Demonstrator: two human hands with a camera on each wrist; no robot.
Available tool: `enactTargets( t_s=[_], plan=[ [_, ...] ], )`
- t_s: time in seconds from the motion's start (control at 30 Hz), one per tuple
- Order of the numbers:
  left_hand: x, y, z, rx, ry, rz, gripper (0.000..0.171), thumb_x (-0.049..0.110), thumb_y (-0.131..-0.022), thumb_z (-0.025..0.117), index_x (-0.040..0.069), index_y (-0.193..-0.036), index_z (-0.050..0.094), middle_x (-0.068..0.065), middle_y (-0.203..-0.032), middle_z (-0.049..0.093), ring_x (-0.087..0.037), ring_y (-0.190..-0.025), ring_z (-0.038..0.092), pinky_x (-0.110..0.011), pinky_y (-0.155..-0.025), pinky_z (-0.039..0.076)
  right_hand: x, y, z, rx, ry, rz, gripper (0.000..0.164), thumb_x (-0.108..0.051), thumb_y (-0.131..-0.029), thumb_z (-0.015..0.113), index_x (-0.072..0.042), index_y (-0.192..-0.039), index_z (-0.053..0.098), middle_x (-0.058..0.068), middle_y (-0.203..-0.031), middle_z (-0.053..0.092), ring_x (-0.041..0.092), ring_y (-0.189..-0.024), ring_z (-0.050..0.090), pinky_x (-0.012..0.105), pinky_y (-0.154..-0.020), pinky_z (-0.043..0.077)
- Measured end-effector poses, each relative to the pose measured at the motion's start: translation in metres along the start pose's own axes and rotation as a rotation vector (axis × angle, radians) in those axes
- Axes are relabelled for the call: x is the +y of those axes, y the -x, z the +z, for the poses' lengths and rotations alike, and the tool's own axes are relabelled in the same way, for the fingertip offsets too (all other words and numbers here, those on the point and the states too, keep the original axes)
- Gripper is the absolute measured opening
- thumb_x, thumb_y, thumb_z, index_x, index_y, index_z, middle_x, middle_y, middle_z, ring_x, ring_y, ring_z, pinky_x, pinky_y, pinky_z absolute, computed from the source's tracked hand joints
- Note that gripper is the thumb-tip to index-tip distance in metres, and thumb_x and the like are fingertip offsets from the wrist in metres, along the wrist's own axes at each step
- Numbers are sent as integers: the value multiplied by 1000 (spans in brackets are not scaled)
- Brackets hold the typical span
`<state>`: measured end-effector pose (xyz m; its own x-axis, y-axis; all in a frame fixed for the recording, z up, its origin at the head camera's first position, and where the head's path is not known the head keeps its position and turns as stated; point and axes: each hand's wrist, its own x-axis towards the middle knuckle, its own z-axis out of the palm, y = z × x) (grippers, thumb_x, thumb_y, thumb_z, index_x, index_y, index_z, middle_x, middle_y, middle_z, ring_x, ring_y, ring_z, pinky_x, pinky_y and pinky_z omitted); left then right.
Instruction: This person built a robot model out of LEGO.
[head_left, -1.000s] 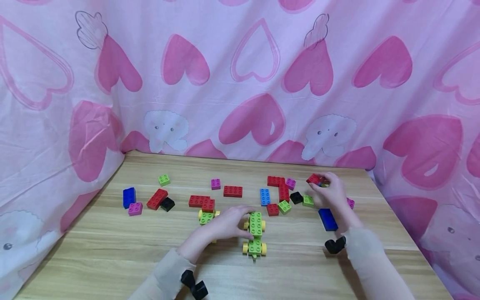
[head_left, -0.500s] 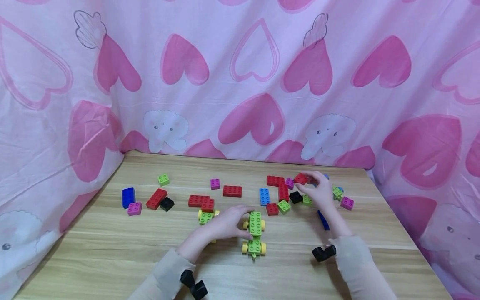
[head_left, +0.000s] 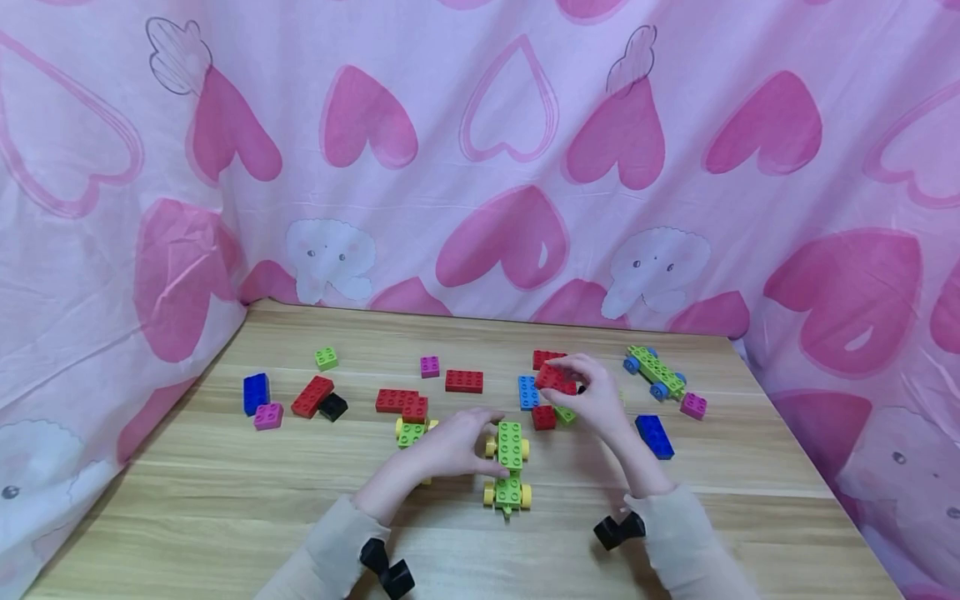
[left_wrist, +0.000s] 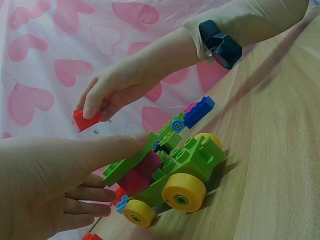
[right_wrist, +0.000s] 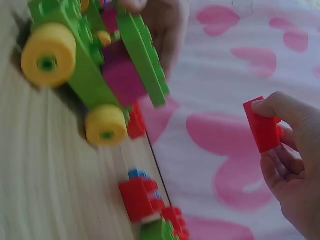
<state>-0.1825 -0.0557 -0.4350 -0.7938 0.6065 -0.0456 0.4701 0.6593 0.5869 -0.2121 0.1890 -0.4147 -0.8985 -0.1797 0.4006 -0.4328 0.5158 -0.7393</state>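
A toy car (head_left: 510, 446) with a green brick base and yellow wheels stands on the table at centre. My left hand (head_left: 453, 448) reaches over from its left and holds it, thumb and fingers around the raised green brick (right_wrist: 145, 60) on top. Under that brick sits a magenta brick (left_wrist: 141, 172). In the head view, my right hand (head_left: 597, 402) pinches a red brick (head_left: 555, 379) between thumb and fingers. The right wrist view shows this red brick (right_wrist: 264, 129) up in the air, apart from the car.
Another yellow-wheeled green base (head_left: 411, 433) is partly hidden behind my left hand. A green base with blue wheels (head_left: 655, 372) stands back right, near a blue brick (head_left: 655, 437) and a magenta brick (head_left: 693, 406). Several loose bricks lie along the back and left, including a red one (head_left: 464, 382).
My right hand has carried the red brick leftward from the back right, closer to the toy car. The blue-wheeled base there has come into sight. My left hand stays put.
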Motion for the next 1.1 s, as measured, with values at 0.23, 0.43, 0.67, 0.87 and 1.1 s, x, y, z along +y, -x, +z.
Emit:
enactTargets(
  t_s=[0.23, 0.43, 0.67, 0.87, 1.1],
  plan=[
    [-1, 0, 1, -5, 0, 7, 85, 53, -78, 77, 6, -143, 47, -10, -136, 59, -22, -121, 59, -41, -103, 49, -6, 8, 17, -87, -12, -42, 36, -11, -78, 82, -5, -112, 72, 8, -103, 68, 17, -88, 60, 34, -78, 56],
    [-3, 0, 1, -1, -13, 23, 84, 55, -80, 75, 7, -143, 47, -10, -135, 60, -21, -117, 61, -38, -98, 52, -11, 13, 24, -183, -15, -70, 35, -11, -77, 82, -6, -111, 73, 7, -104, 70, 20, -93, 63, 34, -83, 56],
    [-6, -1, 3, 4, -24, 20, 83, 57, -80, 73, 7, -142, 49, -10, -129, 62, -22, -115, 61, -39, -95, 53, -14, 16, 27, -300, 23, -17, 38, -13, -77, 82, -11, -113, 72, 2, -109, 70, 19, -102, 61, 41, -90, 50],
    [-6, -1, 3, 5, -31, 24, 82, 58, -81, 72, 6, -140, 50, -10, -127, 63, -23, -114, 61, -39, -93, 54, -10, 18, 28, -373, 26, 8, 38, -20, -79, 81, -13, -116, 71, 2, -111, 69, 20, -104, 60, 46, -90, 51],
    [-6, -1, 5, 2, -31, 23, 81, 58, -81, 71, 7, -140, 50, -10, -130, 62, -24, -117, 60, -41, -95, 53, -9, 18, 29, -422, 21, -3, 37, -22, -81, 81, -13, -115, 72, 3, -111, 69, 17, -96, 56, 42, -82, 51]
  ],
)
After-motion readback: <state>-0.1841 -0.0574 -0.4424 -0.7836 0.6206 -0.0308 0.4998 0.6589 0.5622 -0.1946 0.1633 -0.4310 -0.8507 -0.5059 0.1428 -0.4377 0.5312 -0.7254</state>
